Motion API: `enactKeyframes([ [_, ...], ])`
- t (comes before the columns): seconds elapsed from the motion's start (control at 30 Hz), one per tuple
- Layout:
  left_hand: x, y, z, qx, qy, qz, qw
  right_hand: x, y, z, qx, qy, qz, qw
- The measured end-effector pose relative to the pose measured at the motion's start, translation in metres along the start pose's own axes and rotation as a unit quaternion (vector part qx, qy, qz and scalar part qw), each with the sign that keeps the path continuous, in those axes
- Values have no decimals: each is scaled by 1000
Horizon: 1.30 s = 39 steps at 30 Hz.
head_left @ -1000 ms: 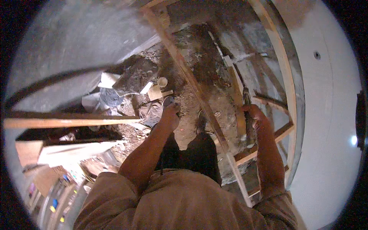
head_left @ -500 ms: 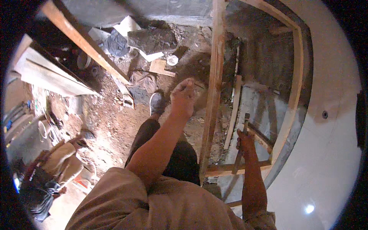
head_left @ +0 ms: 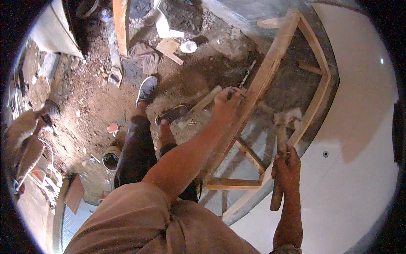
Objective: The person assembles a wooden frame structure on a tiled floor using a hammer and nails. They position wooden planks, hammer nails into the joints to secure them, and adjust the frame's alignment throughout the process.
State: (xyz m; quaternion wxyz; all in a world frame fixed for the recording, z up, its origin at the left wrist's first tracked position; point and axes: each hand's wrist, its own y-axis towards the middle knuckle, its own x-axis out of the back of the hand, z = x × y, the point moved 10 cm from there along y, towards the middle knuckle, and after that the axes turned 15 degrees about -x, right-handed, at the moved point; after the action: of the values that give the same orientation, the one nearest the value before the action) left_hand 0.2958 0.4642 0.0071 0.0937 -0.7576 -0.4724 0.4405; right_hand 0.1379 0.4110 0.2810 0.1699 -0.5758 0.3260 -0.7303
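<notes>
In my right hand [head_left: 286,167] is a hammer [head_left: 278,192], gripped around its wooden handle with the head up, over the right side of a wooden frame [head_left: 270,72]. My left hand [head_left: 228,96] is closed in a pinch against the frame's long left beam. A thin dark piece, which looks like a nail, shows at its fingertips; the hand hides most of it. Shorter crosspieces [head_left: 234,183] join the frame's two long sides.
A pale curved surface [head_left: 338,186] lies to the right. Rubble-strewn ground [head_left: 89,114] spreads left, with a bucket [head_left: 111,157], a board scrap [head_left: 170,50] and an upright timber [head_left: 120,27]. At far left are another person's legs [head_left: 27,144]. My shoes [head_left: 147,89] stand on the dirt.
My view has turned and shifted. My left hand has moved right, from over the ground to the beam. My right hand has raised the hammer, its head now over the frame.
</notes>
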Motion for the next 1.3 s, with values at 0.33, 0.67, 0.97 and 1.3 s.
enactKeyframes([
  [0.33,-5,-10,30,33,-120,-54,991,-25,-47,174,246,-377,-75,890],
  [0.67,17,-11,48,-114,54,-153,980,-99,-21,215,219,-637,-49,738],
  [0.97,1,-16,29,-57,37,-85,994,-132,-13,236,301,-665,-65,680],
  [1.3,1,-11,42,-26,147,-51,987,-127,-21,236,303,-663,-52,682],
])
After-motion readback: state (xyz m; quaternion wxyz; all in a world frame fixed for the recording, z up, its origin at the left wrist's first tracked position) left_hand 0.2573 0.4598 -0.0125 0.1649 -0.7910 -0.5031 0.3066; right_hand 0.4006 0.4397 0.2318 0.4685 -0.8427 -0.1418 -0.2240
